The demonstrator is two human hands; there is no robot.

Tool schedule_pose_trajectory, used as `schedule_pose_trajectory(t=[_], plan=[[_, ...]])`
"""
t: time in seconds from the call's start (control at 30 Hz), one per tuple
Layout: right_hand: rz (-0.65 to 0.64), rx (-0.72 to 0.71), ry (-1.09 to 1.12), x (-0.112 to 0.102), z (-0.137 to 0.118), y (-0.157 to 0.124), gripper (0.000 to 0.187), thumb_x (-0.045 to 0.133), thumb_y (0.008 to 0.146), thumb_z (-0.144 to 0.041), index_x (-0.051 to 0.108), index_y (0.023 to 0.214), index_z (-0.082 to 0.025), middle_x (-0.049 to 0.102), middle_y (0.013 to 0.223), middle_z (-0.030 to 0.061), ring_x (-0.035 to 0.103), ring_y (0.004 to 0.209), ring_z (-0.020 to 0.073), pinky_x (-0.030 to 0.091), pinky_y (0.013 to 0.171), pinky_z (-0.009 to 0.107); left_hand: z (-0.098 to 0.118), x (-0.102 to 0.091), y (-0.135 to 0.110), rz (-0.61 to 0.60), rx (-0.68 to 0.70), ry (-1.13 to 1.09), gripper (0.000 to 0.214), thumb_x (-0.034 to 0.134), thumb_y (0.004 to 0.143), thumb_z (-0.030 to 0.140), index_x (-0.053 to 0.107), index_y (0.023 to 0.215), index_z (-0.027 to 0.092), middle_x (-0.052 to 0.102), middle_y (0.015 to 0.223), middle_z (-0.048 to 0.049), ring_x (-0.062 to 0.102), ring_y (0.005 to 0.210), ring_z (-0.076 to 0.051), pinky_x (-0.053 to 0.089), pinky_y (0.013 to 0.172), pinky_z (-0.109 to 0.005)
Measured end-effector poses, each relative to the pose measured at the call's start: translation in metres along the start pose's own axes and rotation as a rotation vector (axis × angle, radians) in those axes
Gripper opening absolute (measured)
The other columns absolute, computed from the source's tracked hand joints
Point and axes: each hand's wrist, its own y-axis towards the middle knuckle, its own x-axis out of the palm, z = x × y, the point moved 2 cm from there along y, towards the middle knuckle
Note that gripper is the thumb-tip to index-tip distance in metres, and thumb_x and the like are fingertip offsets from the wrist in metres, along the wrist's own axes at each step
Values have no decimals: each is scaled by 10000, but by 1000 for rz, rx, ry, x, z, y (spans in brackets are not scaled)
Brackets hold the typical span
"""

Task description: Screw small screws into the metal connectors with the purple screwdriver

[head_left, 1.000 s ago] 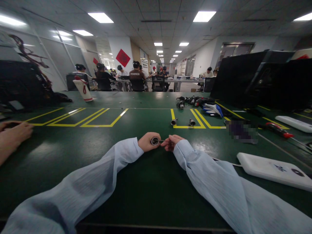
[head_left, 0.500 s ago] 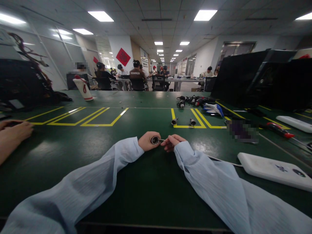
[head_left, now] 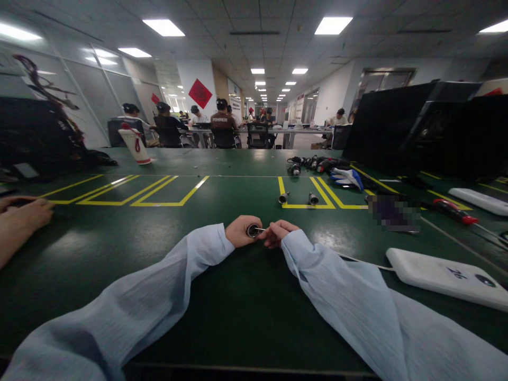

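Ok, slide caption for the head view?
Left hand grips a round connector; right hand holds a thin pin to it.

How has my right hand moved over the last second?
Yes, slightly: the right hand edged left along the pin toward the connector in the left hand, judged against the yellow line.

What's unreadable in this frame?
Head view:
- round metal part: too small, half wrapped by left hand; type unclear.
- thin pin: far end hidden in right hand.
- pixelated patch beside red-handled tool: blurred out.
- co-worker's hand: cut by left edge, covers something dark.
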Motion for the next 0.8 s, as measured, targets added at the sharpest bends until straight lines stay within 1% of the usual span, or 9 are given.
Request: schedule_pose_trajectory(t=[0.1, 0.23, 0.33, 0.43, 0.53, 0.67, 0.73, 0.8], plan=[[-27, 47, 55, -4, 2, 4, 371, 669, 576, -496, 532, 579, -151, 672, 592, 29, 582, 482, 104, 463, 489, 232, 0, 0, 0, -2, 3, 10, 93, 558, 650, 201, 508, 622, 128, 499, 577, 17, 460, 531, -80, 375, 508, -187], [-35, 46, 71, -7, 0, 3, 348, 667, 594, -468, 536, 565, -147, 673, 580, 35, 579, 474, 102, 460, 493, 232, 1, 0, 0, 5, 22, 22, 90, 548, 660, 204, 507, 633, 128, 505, 586, 12, 469, 537, -83, 379, 515, -191], [2, 30, 55, -7, -4, 0, 332, 652, 613, -458, 549, 551, -148, 668, 559, 35, 566, 444, 99, 452, 481, 231, 1, -1, 1, 19, 11, 34, 97, 543, 668, 207, 497, 625, 133, 491, 577, 20, 458, 523, -78, 374, 507, -189], [61, -28, -2, -6, -8, -4, 319, 641, 627, -453, 556, 551, -155, 665, 566, 30, 555, 440, 98, 450, 477, 233, 2, -1, 1, 22, -12, 47, 106, 549, 668, 216, 496, 626, 135, 494, 582, 19, 458, 525, -79, 375, 505, -190], [96, -84, -128, -2, -8, -6, 307, 606, 666, -453, 560, 571, -165, 656, 587, 28, 541, 462, 98, 441, 470, 230, 2, -1, 1, 36, -28, 55, 117, 552, 669, 231, 504, 629, 132, 505, 590, 13, 465, 536, -83, 381, 512, -193], [114, -174, -401, 5, -3, -9, 277, 522, 746, -425, 584, 622, -185, 617, 586, 16, 517, 487, 107, 424, 486, 243, 0, -1, 1, 65, -63, 59, 144, 551, 667, 255, 499, 610, 133, 495, 571, 19, 453, 528, -80, 368, 496, -188], [106, -295, -578, 7, 1, -10, 241, 495, 770, -383, 593, 649, -199, 590, 595, 12, 521, 533, 123, 422, 530, 260, 0, -2, 1, 83, -79, 56, 147, 556, 653, 252, 489, 597, 134, 479, 557, 27, 439, 518, -76, 356, 487, -184], [59, -477, -740, 10, 4, -10, 204, 486, 773, -330, 586, 645, -207, 586, 635, 25, 532, 612, 145, 428, 607, 283, -1, -2, 1, 106, -90, 49, 134, 558, 635, 235, 480, 592, 135, 464, 548, 35, 423, 511, -71, 348, 483, -181]])
